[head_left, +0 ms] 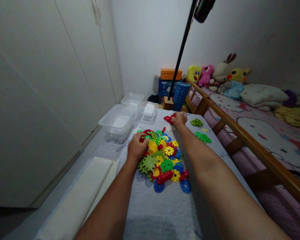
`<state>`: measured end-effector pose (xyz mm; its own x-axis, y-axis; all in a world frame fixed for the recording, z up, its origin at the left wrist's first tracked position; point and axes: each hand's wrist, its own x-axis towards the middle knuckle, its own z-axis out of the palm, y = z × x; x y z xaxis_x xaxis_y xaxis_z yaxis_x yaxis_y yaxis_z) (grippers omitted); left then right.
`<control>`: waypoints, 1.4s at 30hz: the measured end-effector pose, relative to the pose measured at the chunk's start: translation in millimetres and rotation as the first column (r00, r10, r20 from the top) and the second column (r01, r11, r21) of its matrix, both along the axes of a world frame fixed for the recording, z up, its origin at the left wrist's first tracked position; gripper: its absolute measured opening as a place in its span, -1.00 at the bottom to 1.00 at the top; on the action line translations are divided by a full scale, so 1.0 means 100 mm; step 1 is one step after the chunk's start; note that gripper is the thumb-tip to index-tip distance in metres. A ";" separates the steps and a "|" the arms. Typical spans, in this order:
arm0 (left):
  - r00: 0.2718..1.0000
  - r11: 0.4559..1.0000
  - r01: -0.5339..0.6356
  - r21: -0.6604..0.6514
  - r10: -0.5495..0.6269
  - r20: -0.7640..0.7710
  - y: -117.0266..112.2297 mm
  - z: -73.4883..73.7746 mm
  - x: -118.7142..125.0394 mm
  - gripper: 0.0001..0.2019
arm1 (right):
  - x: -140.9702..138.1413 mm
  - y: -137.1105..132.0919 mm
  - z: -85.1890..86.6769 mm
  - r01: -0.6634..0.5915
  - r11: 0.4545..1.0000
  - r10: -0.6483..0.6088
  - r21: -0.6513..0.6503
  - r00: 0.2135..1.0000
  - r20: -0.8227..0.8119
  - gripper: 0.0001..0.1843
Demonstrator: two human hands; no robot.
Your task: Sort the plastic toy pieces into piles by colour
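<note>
A heap of plastic gear-shaped pieces (163, 158) in red, yellow, green and blue lies on a pale blanket (162, 210). My left hand (137, 146) rests on the heap's left edge, fingers curled around a red piece. My right hand (179, 119) reaches farther out, fingers closed on a small group of red pieces (169, 119) set apart from the heap. To the right lie two small groups of green pieces (203, 137), the farther one (196, 122) beside my right hand.
Clear plastic containers (120, 120) stand at the far left of the blanket. A wooden bed rail (242, 133) runs along the right, with plush toys (215, 75) on the bed. A black pole (181, 53) rises behind. White cupboard doors (40, 100) line the left.
</note>
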<state>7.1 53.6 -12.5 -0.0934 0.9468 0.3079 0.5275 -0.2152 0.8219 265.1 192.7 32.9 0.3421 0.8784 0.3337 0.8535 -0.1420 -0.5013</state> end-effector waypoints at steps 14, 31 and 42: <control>1.000 1.000 -0.006 -0.023 0.006 -0.008 -0.02 0.04 0.01 -0.77 | -0.05 -0.23 -0.06 -0.203 0.977 0.213 -0.070 0.957 0.195 -0.66; 1.000 1.000 0.001 -0.023 -0.001 -0.010 0.00 0.02 0.00 -0.76 | -0.24 -0.51 -0.12 -0.442 0.850 0.516 -0.287 0.807 0.286 -0.74; 1.000 1.000 -0.010 -0.016 0.010 -0.010 0.00 0.01 0.01 -0.78 | -0.06 -0.23 -0.01 -0.210 0.950 0.261 -0.231 0.940 0.220 -0.58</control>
<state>8.0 54.0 -11.4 -0.1004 0.9507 0.2934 0.5375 -0.1963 0.8201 259.2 169.8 31.9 0.0472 0.9809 0.1887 0.9670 0.0025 -0.2549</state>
